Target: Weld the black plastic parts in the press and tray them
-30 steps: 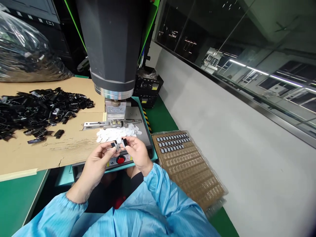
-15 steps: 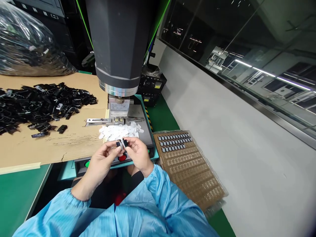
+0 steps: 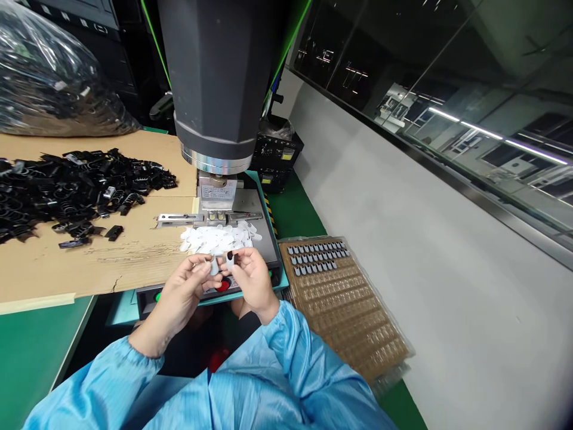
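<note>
small black clip (image 3: 230, 259) pinched in right hand (image 3: 251, 279), fingertips closed on it, just before press machine (image 3: 215, 83) | left hand (image 3: 185, 292) closed on pale piece (image 3: 213, 264) touching beside | likely light, stiff, slippery: grip by edges | white parts pile (image 3: 217, 237) under machine; tray (image 3: 358, 322) to its right

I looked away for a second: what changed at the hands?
Little: the left hand and right hand drew their two small parts together, from slightly apart to nearly touching. Both kept hold throughout. White pieces, black parts heap and tray stayed put.
</note>
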Demonstrator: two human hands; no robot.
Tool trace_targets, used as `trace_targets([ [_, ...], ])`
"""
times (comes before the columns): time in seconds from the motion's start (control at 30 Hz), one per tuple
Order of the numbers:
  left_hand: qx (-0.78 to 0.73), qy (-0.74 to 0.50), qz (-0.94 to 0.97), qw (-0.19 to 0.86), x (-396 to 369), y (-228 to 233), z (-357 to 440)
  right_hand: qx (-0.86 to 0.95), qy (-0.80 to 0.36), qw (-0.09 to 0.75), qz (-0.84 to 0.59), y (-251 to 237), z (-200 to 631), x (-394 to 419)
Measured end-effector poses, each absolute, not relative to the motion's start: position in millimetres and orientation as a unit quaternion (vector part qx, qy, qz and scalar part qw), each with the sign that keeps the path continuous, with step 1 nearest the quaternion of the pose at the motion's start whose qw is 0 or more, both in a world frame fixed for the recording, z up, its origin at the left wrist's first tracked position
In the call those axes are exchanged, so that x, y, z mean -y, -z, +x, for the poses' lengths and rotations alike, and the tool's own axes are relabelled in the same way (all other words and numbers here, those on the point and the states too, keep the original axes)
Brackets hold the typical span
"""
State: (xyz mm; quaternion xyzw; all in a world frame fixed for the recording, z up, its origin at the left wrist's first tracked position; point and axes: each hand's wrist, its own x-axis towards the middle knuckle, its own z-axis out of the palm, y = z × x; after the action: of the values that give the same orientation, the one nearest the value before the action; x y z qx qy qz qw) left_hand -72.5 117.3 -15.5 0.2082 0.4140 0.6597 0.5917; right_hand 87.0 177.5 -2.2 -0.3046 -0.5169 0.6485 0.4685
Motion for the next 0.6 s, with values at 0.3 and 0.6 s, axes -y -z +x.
trace_targets([
  [0.3, -0.319, -0.635, 0.146, 0.688, -114, 19, -81, 0.391, -0.754, 0.451, -0.273, -2, 89, -172],
  [0.6, -0.326, -0.627, 0.121, 0.697, -114, 23, -77, 0.382, -0.779, 0.427, -0.257, 4, 85, -168],
])
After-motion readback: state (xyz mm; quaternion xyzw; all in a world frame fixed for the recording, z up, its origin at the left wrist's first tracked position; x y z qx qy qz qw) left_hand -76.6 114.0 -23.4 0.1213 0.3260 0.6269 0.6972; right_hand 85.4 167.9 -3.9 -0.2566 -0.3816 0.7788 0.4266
